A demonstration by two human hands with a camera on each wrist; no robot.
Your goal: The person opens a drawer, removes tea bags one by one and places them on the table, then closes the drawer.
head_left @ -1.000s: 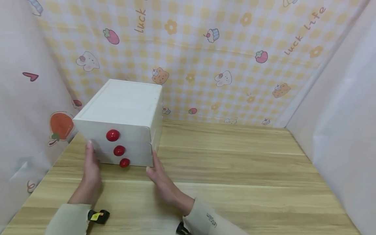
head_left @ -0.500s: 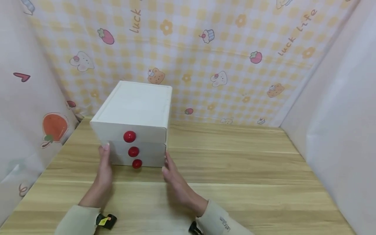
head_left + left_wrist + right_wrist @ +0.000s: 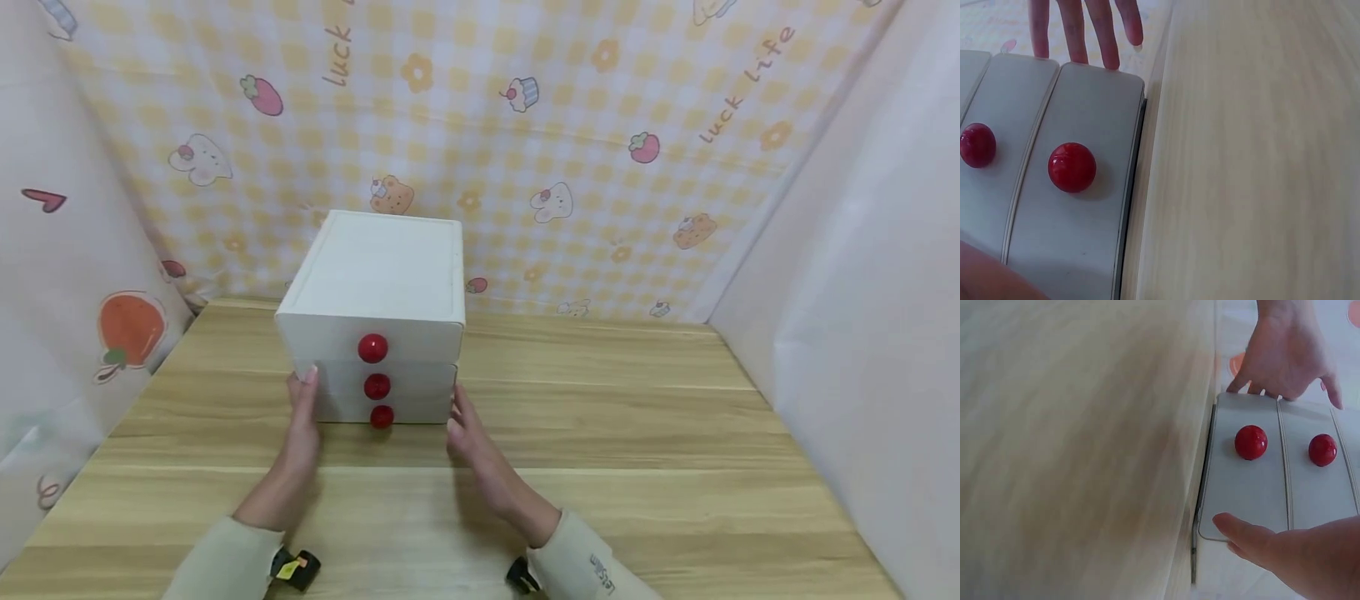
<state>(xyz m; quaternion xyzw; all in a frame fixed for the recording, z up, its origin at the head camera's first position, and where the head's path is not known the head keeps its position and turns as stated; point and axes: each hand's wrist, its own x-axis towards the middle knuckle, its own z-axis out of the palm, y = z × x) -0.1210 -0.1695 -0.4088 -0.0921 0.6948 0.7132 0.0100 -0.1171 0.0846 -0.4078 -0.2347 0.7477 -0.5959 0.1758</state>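
Note:
A white drawer cabinet [image 3: 382, 267] with three stacked drawers sits left of centre on the table, in the head view. Each drawer front carries a round red knob [image 3: 372, 348]. My left hand [image 3: 300, 437] presses the cabinet's left side low down, its thumb up by the front edge. Against the right side, my right hand [image 3: 487, 462] presses with extended fingers. Straight fingers of that right hand [image 3: 1100, 31] also show in the left wrist view. In the right wrist view, the left hand [image 3: 1288, 359] lies at the opposite side, and some fingertips are hidden behind the cabinet.
Pale wood tabletop [image 3: 615, 417] extends to the right and in front of the cabinet. A yellow-checked curtain [image 3: 480, 142] hangs at the back. White sheets close off the left [image 3: 67, 267] and right [image 3: 862, 250] sides.
Both hands and the cabinet between them have moved right across the table. The cabinet has turned slightly, so its right side no longer shows. The head view has shifted a little.

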